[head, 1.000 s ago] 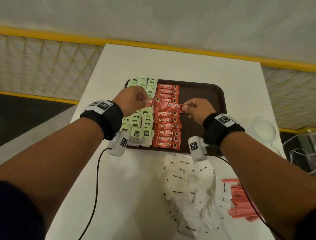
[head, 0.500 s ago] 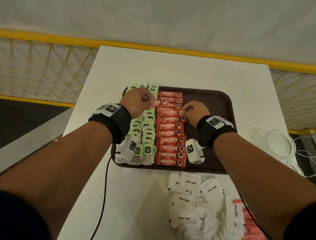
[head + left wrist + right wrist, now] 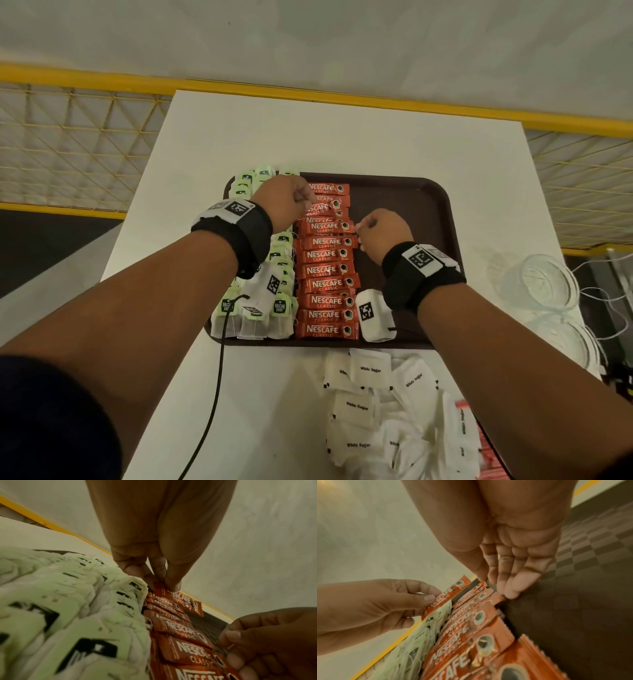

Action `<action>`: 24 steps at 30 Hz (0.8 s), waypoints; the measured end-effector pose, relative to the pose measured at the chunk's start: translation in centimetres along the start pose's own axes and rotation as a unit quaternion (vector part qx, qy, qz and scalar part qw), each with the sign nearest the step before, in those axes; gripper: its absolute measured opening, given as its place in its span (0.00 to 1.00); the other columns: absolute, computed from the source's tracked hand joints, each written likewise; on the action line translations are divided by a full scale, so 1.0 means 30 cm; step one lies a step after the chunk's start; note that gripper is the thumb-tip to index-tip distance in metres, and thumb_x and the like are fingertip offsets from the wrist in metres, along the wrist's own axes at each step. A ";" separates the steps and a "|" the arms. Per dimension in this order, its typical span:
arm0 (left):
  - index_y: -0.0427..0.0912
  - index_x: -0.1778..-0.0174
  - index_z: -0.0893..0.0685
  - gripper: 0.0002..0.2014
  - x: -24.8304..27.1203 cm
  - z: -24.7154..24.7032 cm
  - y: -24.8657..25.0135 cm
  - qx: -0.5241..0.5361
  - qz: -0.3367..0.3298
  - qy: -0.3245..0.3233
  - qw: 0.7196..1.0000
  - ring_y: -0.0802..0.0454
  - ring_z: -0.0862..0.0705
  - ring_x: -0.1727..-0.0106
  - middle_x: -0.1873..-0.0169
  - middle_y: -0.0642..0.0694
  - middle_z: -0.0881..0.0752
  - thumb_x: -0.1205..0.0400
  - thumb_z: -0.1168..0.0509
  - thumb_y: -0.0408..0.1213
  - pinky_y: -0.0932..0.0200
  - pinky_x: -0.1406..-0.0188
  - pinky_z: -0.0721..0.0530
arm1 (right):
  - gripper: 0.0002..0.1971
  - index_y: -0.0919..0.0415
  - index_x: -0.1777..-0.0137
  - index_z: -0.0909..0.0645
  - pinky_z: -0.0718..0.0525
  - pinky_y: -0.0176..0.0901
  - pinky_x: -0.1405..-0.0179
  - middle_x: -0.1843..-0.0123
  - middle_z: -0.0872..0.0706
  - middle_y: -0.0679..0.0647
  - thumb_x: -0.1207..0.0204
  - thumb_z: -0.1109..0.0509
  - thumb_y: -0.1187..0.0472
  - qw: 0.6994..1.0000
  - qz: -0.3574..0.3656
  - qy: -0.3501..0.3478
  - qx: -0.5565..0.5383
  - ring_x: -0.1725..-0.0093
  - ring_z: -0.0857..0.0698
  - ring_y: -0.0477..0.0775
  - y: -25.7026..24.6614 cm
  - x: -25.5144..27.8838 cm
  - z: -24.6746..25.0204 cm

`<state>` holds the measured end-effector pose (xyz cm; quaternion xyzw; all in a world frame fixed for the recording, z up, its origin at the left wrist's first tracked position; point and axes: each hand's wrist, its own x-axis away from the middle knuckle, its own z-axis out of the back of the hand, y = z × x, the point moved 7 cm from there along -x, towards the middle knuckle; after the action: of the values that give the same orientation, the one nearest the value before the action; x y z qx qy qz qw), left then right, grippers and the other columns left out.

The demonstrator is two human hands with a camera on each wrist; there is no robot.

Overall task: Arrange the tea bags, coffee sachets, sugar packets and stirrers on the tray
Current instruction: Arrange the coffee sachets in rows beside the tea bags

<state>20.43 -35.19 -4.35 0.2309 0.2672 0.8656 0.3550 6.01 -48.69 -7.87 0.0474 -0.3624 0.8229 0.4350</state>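
Observation:
A brown tray (image 3: 404,205) holds a column of pale green tea bags (image 3: 281,308) on its left and a column of red Nescafe coffee sachets (image 3: 325,284) beside them. My left hand (image 3: 305,198) pinches the left end of one coffee sachet (image 3: 178,599) between thumb and fingers, over the far part of the column. That sachet's right end sticks up free (image 3: 462,582). My right hand (image 3: 359,229) touches the right ends of the laid sachets with lightly bent fingers (image 3: 510,592) and holds nothing. White sugar packets (image 3: 370,370) lie heaped on the table in front of the tray.
The tray's right half is bare. Red-and-white stirrer wrappers (image 3: 460,421) lie at the heap's right edge. Clear glass jars (image 3: 537,281) stand right of the tray. A black cable (image 3: 219,377) hangs from my left wrist. A yellow railing (image 3: 308,92) runs behind the white table (image 3: 308,137).
My right hand has let go of the sachet that both hands held and now touches the row's ends. My left hand has carried that sachet toward the far end of the column.

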 end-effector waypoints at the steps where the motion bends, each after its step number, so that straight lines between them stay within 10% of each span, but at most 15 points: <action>1: 0.44 0.47 0.13 0.06 -0.009 -0.007 0.000 -0.005 0.003 -0.004 1.000 0.52 0.17 0.52 0.53 0.47 0.13 0.17 0.34 0.33 0.61 0.51 0.23 | 0.07 0.56 0.50 0.19 0.13 0.54 0.44 0.52 0.12 0.54 0.18 0.35 0.55 1.000 0.003 -0.002 -0.005 0.50 0.13 0.55 -0.003 0.004 -0.004; 24: 0.43 0.49 0.11 0.10 0.096 -0.013 0.159 -0.148 -0.090 0.007 0.985 0.46 0.14 0.47 0.49 0.45 0.11 0.16 0.35 0.43 0.50 0.44 0.18 | 0.09 0.52 0.49 0.21 0.22 0.39 0.53 0.55 0.15 0.48 0.18 0.36 0.48 0.993 0.121 0.009 0.009 0.54 0.17 0.46 0.039 0.313 0.208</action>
<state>16.00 -36.08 -1.05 0.1447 0.1585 0.8615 0.4602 -2.14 -46.68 -0.25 -0.0004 -0.3536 0.8732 0.3355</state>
